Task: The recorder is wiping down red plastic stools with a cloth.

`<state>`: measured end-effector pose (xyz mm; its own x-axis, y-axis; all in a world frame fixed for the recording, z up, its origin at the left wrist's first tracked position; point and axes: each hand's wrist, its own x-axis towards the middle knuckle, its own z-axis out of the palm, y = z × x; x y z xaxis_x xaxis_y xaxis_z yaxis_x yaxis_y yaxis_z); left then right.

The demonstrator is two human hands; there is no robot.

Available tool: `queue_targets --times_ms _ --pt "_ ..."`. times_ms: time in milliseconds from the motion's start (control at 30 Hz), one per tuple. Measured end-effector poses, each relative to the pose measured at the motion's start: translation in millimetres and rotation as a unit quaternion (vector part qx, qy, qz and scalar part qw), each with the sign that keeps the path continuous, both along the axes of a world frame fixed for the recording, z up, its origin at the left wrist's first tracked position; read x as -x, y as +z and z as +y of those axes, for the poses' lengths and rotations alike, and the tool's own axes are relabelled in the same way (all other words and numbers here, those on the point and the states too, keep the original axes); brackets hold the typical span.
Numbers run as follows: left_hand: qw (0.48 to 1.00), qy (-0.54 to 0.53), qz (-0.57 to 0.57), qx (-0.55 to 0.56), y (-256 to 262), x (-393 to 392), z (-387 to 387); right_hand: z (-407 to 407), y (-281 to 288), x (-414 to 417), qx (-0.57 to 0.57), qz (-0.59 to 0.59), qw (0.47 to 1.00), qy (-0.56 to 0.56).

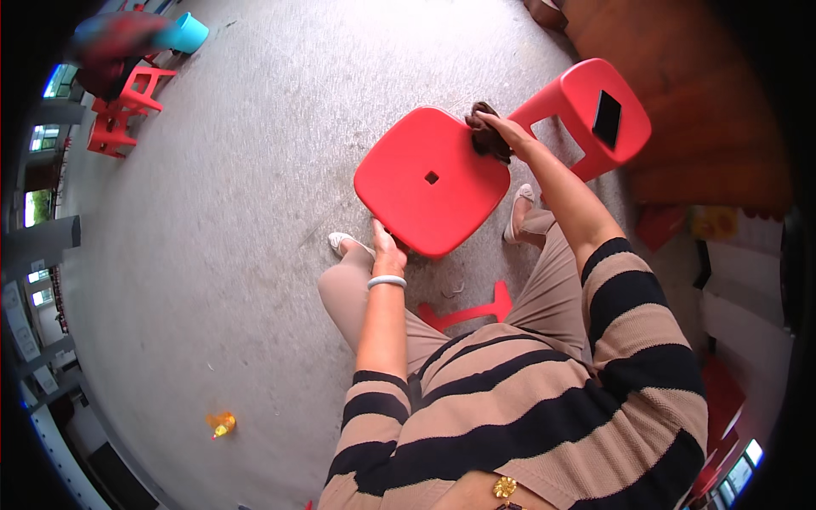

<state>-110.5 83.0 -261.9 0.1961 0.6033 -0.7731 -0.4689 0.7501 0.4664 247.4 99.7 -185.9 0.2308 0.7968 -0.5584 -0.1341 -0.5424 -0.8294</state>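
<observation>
In front of my knees is a red plastic stool (414,166), its square seat facing up with a small hole at the centre. My left hand (385,245) grips the seat's near left edge, its fingers partly hidden beneath the rim. At the far right edge, my right hand (507,132) holds a crumpled dark brown cloth (488,131) against the stool's rim. The stool's legs are mostly hidden under the seat.
To the right, a second red stool (580,95) carries a black smartphone (607,119), near a brown wooden surface (688,108). A bottle of yellow-orange liquid (221,424) lies on the concrete floor (255,287). Far left, a blurred person (111,48) bends near a turquoise bucket (190,33) and red stools (143,86).
</observation>
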Motion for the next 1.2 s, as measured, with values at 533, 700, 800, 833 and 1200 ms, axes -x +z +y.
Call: queue_targets --times_ms 533,700,800,833,1200 --pt "0.985 0.009 -0.005 -0.170 109 -34 32 1 -11 -10 -0.098 0.271 0.940 -0.181" --pt "0.980 -0.025 -0.021 -0.194 122 -31 67 19 30 -17 -0.130 0.283 0.931 -0.189" --pt "0.985 -0.044 -0.050 -0.161 151 -40 86 28 62 -35 -0.159 0.250 0.939 -0.176" --pt "0.984 -0.053 -0.057 -0.160 165 -49 89 27 70 -50 -0.166 0.238 0.942 -0.167" --pt "0.950 -0.056 -0.074 -0.299 370 -10 93 22 290 -7 -0.414 0.259 0.855 -0.172"
